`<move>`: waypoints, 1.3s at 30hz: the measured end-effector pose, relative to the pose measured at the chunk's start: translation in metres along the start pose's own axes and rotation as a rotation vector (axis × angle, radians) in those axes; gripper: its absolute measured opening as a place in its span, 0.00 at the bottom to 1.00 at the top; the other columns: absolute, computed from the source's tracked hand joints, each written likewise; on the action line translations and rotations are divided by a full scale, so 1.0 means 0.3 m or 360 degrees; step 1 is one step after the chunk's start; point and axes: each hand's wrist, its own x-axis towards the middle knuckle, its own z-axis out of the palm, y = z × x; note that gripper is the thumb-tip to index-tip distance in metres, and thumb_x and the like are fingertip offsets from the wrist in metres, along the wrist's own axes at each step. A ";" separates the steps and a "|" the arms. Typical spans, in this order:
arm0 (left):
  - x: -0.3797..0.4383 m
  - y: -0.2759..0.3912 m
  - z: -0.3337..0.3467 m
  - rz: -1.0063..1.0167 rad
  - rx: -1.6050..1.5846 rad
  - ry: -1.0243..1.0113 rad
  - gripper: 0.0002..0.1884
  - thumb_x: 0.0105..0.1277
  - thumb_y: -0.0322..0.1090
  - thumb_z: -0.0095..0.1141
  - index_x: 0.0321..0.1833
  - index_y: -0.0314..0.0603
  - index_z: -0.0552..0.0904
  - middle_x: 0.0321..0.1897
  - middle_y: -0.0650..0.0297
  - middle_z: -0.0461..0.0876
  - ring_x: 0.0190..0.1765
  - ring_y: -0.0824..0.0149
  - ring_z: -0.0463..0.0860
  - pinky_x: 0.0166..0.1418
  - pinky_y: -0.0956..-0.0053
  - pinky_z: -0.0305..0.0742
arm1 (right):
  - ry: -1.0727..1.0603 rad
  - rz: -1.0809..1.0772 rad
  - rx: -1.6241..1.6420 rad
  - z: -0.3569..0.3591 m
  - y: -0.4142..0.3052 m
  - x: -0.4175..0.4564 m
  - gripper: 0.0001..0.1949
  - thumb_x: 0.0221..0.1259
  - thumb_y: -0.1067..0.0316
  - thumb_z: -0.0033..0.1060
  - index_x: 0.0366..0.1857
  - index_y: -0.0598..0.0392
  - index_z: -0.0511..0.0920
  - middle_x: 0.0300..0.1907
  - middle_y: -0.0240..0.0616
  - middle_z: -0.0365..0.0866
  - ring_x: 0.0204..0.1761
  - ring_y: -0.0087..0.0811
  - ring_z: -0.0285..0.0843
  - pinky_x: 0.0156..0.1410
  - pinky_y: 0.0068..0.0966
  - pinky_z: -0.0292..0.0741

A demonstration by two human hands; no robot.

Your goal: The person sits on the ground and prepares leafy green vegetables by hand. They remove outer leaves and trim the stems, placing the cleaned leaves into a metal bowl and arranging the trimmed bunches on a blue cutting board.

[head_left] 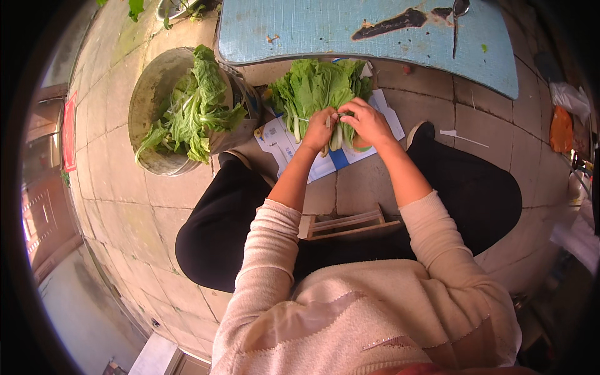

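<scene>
A bunch of leafy greens [318,84] lies on a flattened printed carton [300,150] on the floor before me, pale stalks pointing towards me. My left hand [320,126] is closed around a thin pale stalk [328,122] at the near end of the bunch. My right hand [368,121] meets it from the right, thumb and fingers pinched together at a small end between the two hands. What exactly the fingertips pinch is partly hidden. More pale stalks [337,138] stick out below the hands.
A worn bucket [140,108] at left holds loose, wilted leaves [197,112]. A blue tabletop [300,33] with a spoon [457,23] on it overhangs the far side. Between my legs is a low wooden stool [347,224]. An orange bag [561,129] lies at far right.
</scene>
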 end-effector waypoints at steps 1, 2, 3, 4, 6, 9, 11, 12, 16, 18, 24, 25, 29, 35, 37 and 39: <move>0.015 0.004 -0.012 0.0022 -0.0009 -0.0018 0.12 0.71 0.38 0.48 0.36 0.35 0.76 0.29 0.51 0.78 0.36 0.50 0.77 0.45 0.63 0.72 | 0.0076 -0.0116 -0.0187 0.012 -0.005 -0.006 0.06 0.58 0.65 0.63 0.37 0.50 0.80 0.38 0.36 0.79 0.39 0.43 0.80 0.43 0.37 0.76; 0.003 0.011 -0.018 0.0034 -0.0037 -0.0019 0.12 0.71 0.37 0.48 0.35 0.35 0.76 0.28 0.52 0.78 0.34 0.52 0.76 0.43 0.64 0.71 | 0.0096 -0.0111 -0.0282 0.022 -0.011 -0.021 0.05 0.58 0.64 0.63 0.35 0.50 0.80 0.36 0.35 0.79 0.39 0.44 0.80 0.42 0.38 0.76; 0.005 0.031 -0.024 0.0075 -0.0064 -0.0017 0.11 0.71 0.36 0.49 0.35 0.34 0.76 0.27 0.53 0.77 0.33 0.54 0.76 0.41 0.64 0.71 | 0.0142 -0.0118 -0.0390 0.020 -0.010 -0.018 0.05 0.58 0.63 0.62 0.33 0.50 0.80 0.34 0.35 0.79 0.39 0.45 0.80 0.41 0.40 0.76; 0.001 0.033 -0.030 0.0006 -0.0160 -0.0073 0.11 0.71 0.35 0.48 0.34 0.35 0.77 0.25 0.56 0.76 0.31 0.60 0.75 0.40 0.67 0.71 | 0.0175 -0.0112 -0.0341 0.018 -0.023 -0.020 0.04 0.59 0.64 0.61 0.33 0.49 0.79 0.34 0.35 0.78 0.39 0.45 0.80 0.41 0.41 0.76; 0.014 0.018 -0.029 0.0002 -0.0151 -0.0145 0.11 0.71 0.34 0.48 0.32 0.36 0.77 0.24 0.59 0.75 0.30 0.65 0.74 0.39 0.70 0.71 | 0.0194 -0.0080 -0.0287 0.012 -0.022 -0.017 0.08 0.59 0.64 0.62 0.40 0.48 0.77 0.37 0.36 0.79 0.41 0.45 0.80 0.42 0.41 0.76; 0.034 0.014 -0.020 0.0079 0.0009 -0.0104 0.10 0.70 0.35 0.49 0.34 0.35 0.78 0.26 0.56 0.78 0.31 0.61 0.76 0.40 0.68 0.72 | 0.0123 -0.0114 -0.0335 -0.009 -0.033 -0.012 0.10 0.59 0.65 0.61 0.44 0.47 0.75 0.41 0.37 0.77 0.46 0.45 0.79 0.45 0.41 0.76; 0.017 0.067 -0.047 -0.0015 -0.0088 -0.0088 0.10 0.70 0.35 0.50 0.35 0.35 0.79 0.26 0.55 0.78 0.31 0.57 0.77 0.40 0.67 0.72 | 0.0025 -0.0123 -0.0416 0.005 -0.019 -0.011 0.07 0.60 0.67 0.59 0.41 0.47 0.75 0.40 0.36 0.75 0.47 0.44 0.78 0.45 0.42 0.75; 0.005 0.074 -0.055 -0.0048 -0.0086 -0.0113 0.10 0.69 0.35 0.50 0.35 0.35 0.79 0.26 0.54 0.78 0.31 0.57 0.77 0.40 0.67 0.72 | 0.0033 -0.0128 -0.0430 0.009 -0.033 -0.019 0.07 0.60 0.68 0.59 0.41 0.47 0.75 0.39 0.36 0.75 0.46 0.44 0.78 0.45 0.42 0.75; 0.009 0.135 -0.076 0.0017 -0.0023 -0.0113 0.10 0.68 0.34 0.51 0.33 0.34 0.79 0.24 0.52 0.77 0.30 0.58 0.77 0.39 0.67 0.72 | 0.0127 -0.0116 -0.0199 0.002 -0.071 -0.026 0.05 0.61 0.70 0.58 0.39 0.49 0.76 0.42 0.36 0.76 0.47 0.45 0.77 0.46 0.41 0.75; 0.015 0.160 -0.082 0.0089 0.0034 -0.0099 0.10 0.67 0.34 0.51 0.33 0.34 0.79 0.24 0.51 0.77 0.29 0.60 0.77 0.39 0.67 0.72 | 0.0172 -0.0141 -0.0045 -0.012 -0.085 -0.029 0.05 0.60 0.70 0.59 0.39 0.50 0.77 0.44 0.36 0.77 0.47 0.46 0.77 0.47 0.41 0.75; -0.009 0.173 -0.065 -0.0009 -0.0100 -0.0148 0.07 0.64 0.29 0.51 0.34 0.31 0.79 0.23 0.51 0.78 0.26 0.61 0.77 0.36 0.68 0.73 | 0.0047 -0.0221 0.0005 -0.036 -0.042 -0.029 0.07 0.58 0.68 0.63 0.39 0.53 0.79 0.40 0.38 0.80 0.42 0.45 0.80 0.45 0.37 0.76; -0.019 0.150 -0.049 -0.0035 -0.0104 -0.0169 0.07 0.64 0.30 0.52 0.34 0.31 0.80 0.23 0.51 0.79 0.27 0.61 0.77 0.36 0.68 0.73 | 0.0054 -0.0214 0.0026 -0.033 -0.044 -0.037 0.07 0.58 0.69 0.63 0.38 0.54 0.79 0.39 0.38 0.80 0.40 0.44 0.80 0.44 0.36 0.76; -0.025 0.124 -0.011 -0.0101 -0.0151 -0.0171 0.09 0.66 0.31 0.53 0.33 0.31 0.82 0.23 0.55 0.80 0.27 0.65 0.77 0.37 0.69 0.73 | 0.0187 -0.0196 0.0029 -0.014 -0.051 -0.049 0.05 0.57 0.70 0.63 0.34 0.56 0.78 0.33 0.39 0.81 0.36 0.40 0.81 0.40 0.32 0.75; -0.006 0.134 -0.031 -0.0523 -0.0283 -0.0187 0.09 0.67 0.33 0.56 0.35 0.36 0.84 0.27 0.65 0.83 0.30 0.74 0.76 0.37 0.76 0.73 | 0.0140 0.0223 0.0400 0.009 0.001 -0.055 0.05 0.57 0.69 0.63 0.31 0.57 0.77 0.30 0.37 0.80 0.33 0.35 0.80 0.41 0.31 0.74; -0.007 0.110 -0.049 -0.0528 -0.0548 -0.0230 0.07 0.67 0.32 0.57 0.34 0.35 0.85 0.30 0.65 0.84 0.31 0.75 0.77 0.38 0.76 0.74 | 0.0069 0.0209 0.0441 0.008 0.036 -0.075 0.05 0.57 0.70 0.63 0.32 0.58 0.78 0.32 0.36 0.79 0.34 0.32 0.79 0.42 0.29 0.74; -0.008 0.082 -0.053 -0.0445 -0.0616 -0.0248 0.06 0.65 0.30 0.58 0.34 0.34 0.84 0.31 0.65 0.85 0.32 0.75 0.78 0.39 0.76 0.74 | -0.0016 0.0227 0.0417 -0.003 0.053 -0.091 0.05 0.57 0.70 0.64 0.32 0.58 0.79 0.33 0.36 0.79 0.36 0.31 0.79 0.42 0.28 0.74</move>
